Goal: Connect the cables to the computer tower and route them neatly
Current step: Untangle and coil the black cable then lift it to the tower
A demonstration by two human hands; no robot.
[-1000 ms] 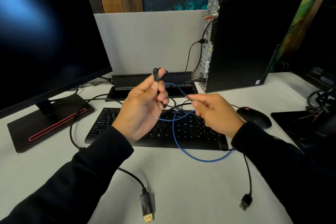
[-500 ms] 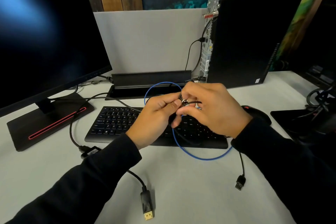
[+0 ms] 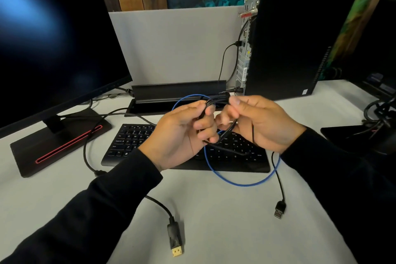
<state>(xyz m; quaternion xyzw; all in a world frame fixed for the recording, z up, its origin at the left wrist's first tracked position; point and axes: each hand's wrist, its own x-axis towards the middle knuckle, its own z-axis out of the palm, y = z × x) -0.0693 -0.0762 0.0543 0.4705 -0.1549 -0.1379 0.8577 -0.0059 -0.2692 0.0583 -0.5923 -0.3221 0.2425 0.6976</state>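
My left hand [image 3: 182, 133] and my right hand [image 3: 257, 122] are close together above the keyboard [image 3: 132, 141], both gripping a folded bundle of thin black cable [image 3: 227, 133]. Its USB plug [image 3: 279, 212] lies loose on the desk at the front right. A blue cable [image 3: 242, 183] loops around the hands and over the keyboard. A thick black cable ends in a gold-tipped display plug [image 3: 176, 240] on the desk near me. The black computer tower [image 3: 300, 45] stands upright at the back right, its rear port panel [image 3: 244, 49] facing left with black cables plugged in.
A large dark monitor [image 3: 53, 38] on a black stand with a red stripe [image 3: 64, 146] fills the left. A black cable tray [image 3: 177, 92] sits behind the keyboard against a grey divider [image 3: 175, 49]. More black gear and tangled cables [image 3: 379, 118] lie at the right edge.
My hands came together from apart, then shifted slightly right and up while gathering the black cable. The USB plug slid a little to the right on the desk.
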